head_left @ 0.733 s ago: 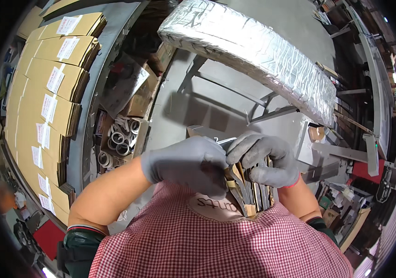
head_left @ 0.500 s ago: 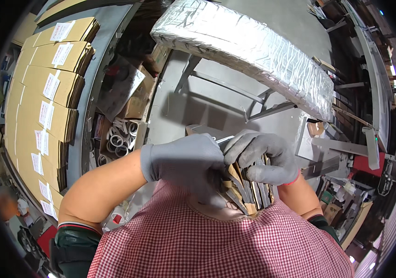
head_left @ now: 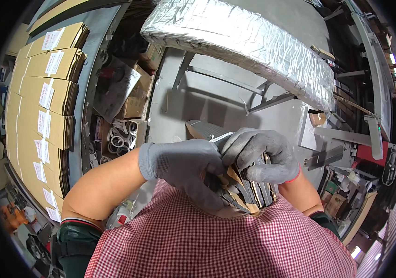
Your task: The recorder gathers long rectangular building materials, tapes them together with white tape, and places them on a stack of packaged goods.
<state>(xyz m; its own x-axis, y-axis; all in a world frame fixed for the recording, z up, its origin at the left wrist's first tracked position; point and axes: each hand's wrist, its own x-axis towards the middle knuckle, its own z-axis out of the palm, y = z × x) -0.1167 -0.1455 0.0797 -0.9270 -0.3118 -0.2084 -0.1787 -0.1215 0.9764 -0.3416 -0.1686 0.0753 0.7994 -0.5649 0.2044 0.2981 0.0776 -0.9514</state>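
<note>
Just below the middle, the right hand (head_left: 268,153) grips dark-edged strips (head_left: 257,192); the left hand (head_left: 186,163) curls against them, its hold hidden.

On the grey table (head_left: 96,42) at left, overlapping cardboard stacks (head_left: 60,129) with white labels (head_left: 44,124)

right fingers (head_left: 248,152) around layered strips (head_left: 257,193)
</note>
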